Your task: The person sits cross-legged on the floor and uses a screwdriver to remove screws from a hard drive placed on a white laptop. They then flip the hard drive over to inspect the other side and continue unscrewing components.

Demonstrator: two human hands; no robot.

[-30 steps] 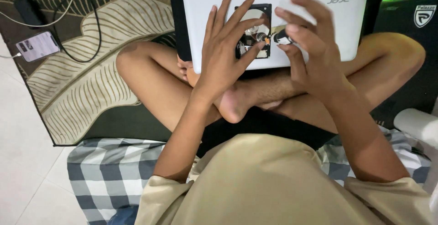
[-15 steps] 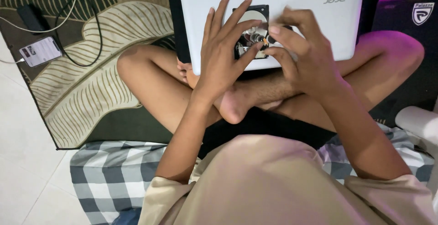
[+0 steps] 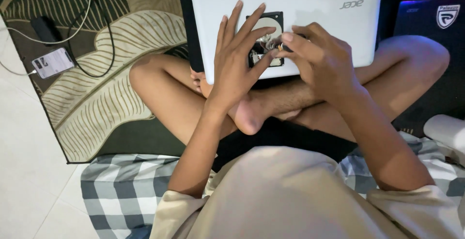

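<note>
left hand [image 3: 237, 59] spread flat, fingers splayed, pressing on an opened hard drive [image 3: 265, 28] w/ its shiny platter showing. right hand [image 3: 317, 59] curled, fingertips pinching at the drive's lower right edge; what's pinched too small to tell. drive lies on a closed white laptop [image 3: 290, 6] across crossed legs. phone [image 3: 52, 62] w/ cables on leaf-pattern rug [image 3: 97, 103], well left.

Hard drive [image 3: 265, 30] mostly hidden; right fingers' [image 3: 290, 39] grip perhaps unclear.

A small white rectangular label [image 3: 53, 62] lies on the leaf-patterned rug [image 3: 111, 98], far left.
</note>
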